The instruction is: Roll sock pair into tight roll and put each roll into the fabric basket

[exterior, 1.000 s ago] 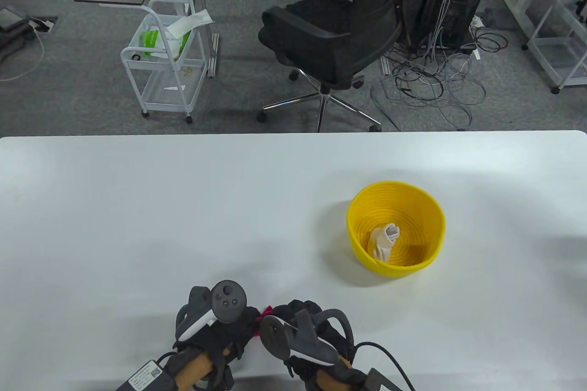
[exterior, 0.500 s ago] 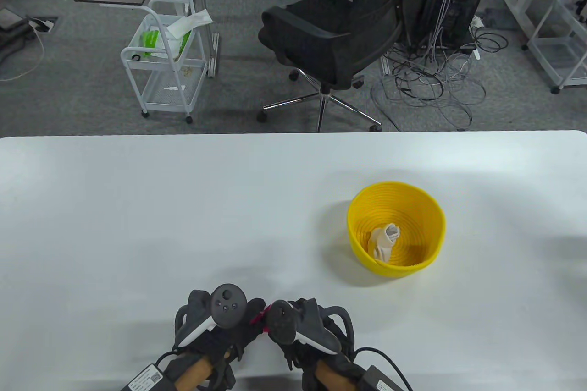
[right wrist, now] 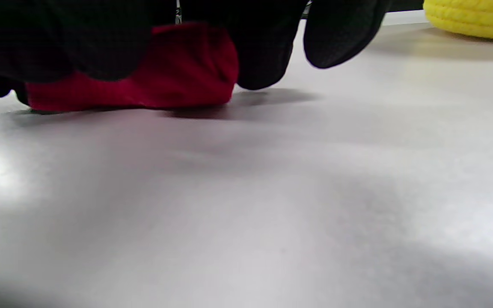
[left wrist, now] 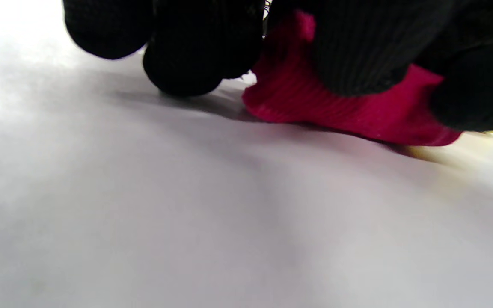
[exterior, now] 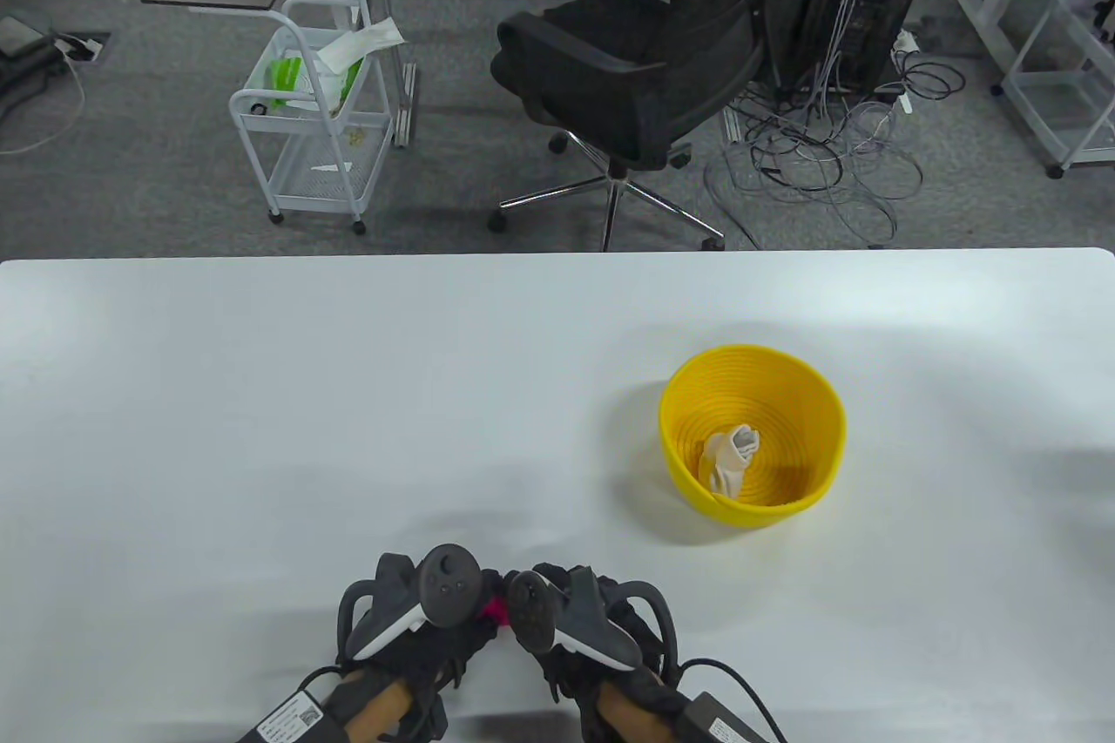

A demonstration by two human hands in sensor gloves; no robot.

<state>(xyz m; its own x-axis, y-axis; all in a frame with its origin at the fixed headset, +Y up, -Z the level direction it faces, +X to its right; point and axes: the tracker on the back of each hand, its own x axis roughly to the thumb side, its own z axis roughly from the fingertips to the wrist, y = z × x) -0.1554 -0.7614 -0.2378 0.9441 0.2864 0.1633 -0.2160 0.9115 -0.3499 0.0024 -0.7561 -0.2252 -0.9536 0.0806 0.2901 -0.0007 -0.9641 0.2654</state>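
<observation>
Table view, bottom centre of frame: left hand [exterior: 418,634] and right hand [exterior: 592,630] sit side by side on the white table [exterior: 261,395], both bearing on a red sock roll [exterior: 496,606] that shows only as a sliver between the trackers. Left wrist view: gloved fingers [left wrist: 349,51] curl over the red fabric, which rests on the table. Right wrist view: fingers [right wrist: 101,38] likewise curl over the roll; one finger hangs free beside it. The yellow fabric basket [exterior: 697,395] stands right of centre, well apart from the hands, containing a cream sock roll [exterior: 730,457].
</observation>
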